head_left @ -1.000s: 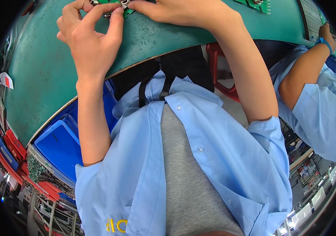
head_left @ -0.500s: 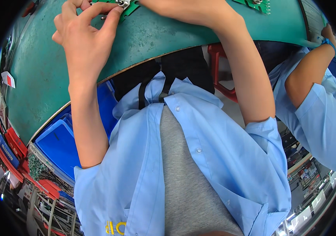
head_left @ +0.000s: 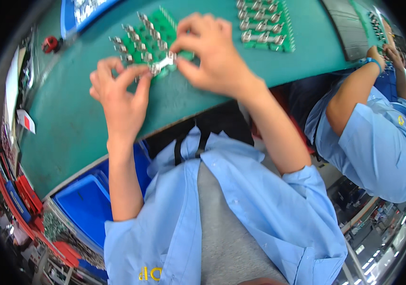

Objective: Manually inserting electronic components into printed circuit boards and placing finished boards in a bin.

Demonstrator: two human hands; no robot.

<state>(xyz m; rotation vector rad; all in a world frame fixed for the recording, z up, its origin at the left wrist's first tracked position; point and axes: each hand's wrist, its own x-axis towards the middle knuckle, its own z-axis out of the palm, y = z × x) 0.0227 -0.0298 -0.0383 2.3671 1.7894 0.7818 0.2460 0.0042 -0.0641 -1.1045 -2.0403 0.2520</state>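
Your left hand (head_left: 122, 90) and right hand (head_left: 210, 54) each pinch one end of a silver bar-shaped fitting (head_left: 164, 62) at the near edge of a green circuit board (head_left: 165, 21) on the desk (head_left: 60, 152). Its long axis slants from lower left, at your left fingertips, to upper right, crosswise to the board's rows of metal clips (head_left: 150, 28).

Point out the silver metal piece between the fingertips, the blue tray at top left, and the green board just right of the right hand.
Silver metal piece (head_left: 164, 62), head view: middle of its bar.
Blue tray (head_left: 66, 26), head view: its left wall.
Green board (head_left: 287, 30), head view: bare strip near its right edge.
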